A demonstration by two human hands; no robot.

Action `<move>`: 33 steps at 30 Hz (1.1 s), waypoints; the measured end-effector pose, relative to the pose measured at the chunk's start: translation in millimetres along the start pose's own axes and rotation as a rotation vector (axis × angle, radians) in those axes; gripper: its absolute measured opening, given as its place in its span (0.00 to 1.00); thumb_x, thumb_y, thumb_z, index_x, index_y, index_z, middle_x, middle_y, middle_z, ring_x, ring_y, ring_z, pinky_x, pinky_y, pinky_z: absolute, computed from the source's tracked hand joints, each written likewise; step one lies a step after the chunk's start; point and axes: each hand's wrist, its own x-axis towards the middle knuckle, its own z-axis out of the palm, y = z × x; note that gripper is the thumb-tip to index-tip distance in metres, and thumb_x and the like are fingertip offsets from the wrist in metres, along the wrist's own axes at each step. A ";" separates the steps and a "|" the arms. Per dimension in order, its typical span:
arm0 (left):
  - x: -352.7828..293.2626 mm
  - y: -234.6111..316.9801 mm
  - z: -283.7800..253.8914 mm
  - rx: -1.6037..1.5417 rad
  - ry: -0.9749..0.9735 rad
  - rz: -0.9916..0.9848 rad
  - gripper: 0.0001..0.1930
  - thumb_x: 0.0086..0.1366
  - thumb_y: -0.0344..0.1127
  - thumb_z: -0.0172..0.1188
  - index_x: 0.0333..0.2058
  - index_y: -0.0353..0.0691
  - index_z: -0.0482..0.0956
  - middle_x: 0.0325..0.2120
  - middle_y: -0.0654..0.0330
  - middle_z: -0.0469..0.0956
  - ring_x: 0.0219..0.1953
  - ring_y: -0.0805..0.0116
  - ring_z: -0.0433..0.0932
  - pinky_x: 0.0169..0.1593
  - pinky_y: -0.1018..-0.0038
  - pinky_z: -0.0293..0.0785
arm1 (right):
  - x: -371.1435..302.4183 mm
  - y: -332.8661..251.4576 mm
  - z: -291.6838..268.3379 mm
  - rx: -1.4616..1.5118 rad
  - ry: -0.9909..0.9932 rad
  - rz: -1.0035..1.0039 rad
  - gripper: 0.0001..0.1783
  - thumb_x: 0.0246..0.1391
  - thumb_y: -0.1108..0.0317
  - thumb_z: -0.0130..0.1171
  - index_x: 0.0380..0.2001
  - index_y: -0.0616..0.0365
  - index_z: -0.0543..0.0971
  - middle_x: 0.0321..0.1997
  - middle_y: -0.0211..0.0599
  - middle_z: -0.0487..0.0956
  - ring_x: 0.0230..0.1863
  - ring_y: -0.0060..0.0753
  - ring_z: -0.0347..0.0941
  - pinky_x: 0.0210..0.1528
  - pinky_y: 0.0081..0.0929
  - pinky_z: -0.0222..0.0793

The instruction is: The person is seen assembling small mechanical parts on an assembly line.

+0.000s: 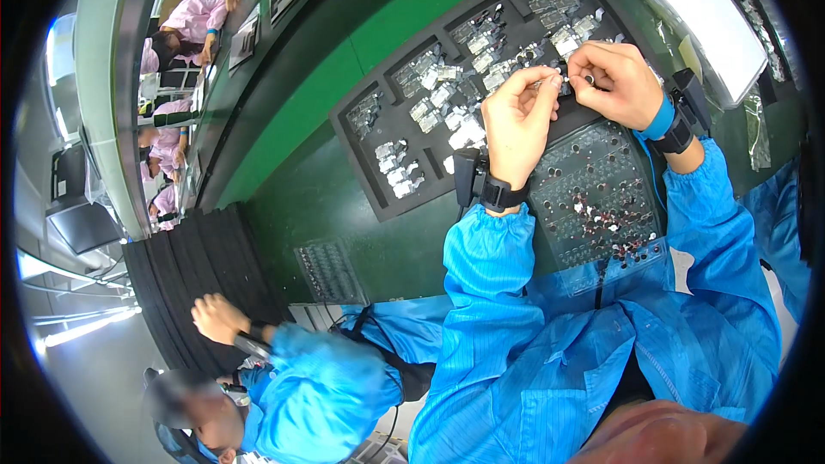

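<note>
Over the near right edge of a black foam tray (364,163), my two hands work close together with their fingertips nearly meeting. My left hand (520,125) is closed in a pinch; what sits between its thumb and forefinger is too small to name. Curled beside it, my right hand (617,82) also pinches, with a tiny dark piece showing at its fingertips. Compartments of the foam tray carry many small silvery metal parts (443,103). Just below my hands lies a clear plastic tray (554,236) with small dark round pieces and a scatter of red and white bits (601,219).
A white flat panel (700,17) lies at the upper right, near a clear plastic bag (757,133). Another clear tray (331,271) rests at the table's left edge. A co-worker's hands (221,318) are at lower left. Several people in pink sit beyond the partition.
</note>
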 end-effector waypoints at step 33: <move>-1.0 -7.9 0.5 0.009 -0.018 0.066 0.08 0.67 0.26 0.64 0.43 0.29 0.82 0.33 0.57 0.84 0.29 0.74 0.81 0.33 0.77 0.79 | -1.6 4.8 4.2 -0.054 -0.004 -0.027 0.06 0.45 0.73 0.64 0.27 0.63 0.78 0.22 0.37 0.75 0.18 0.30 0.67 0.22 0.27 0.63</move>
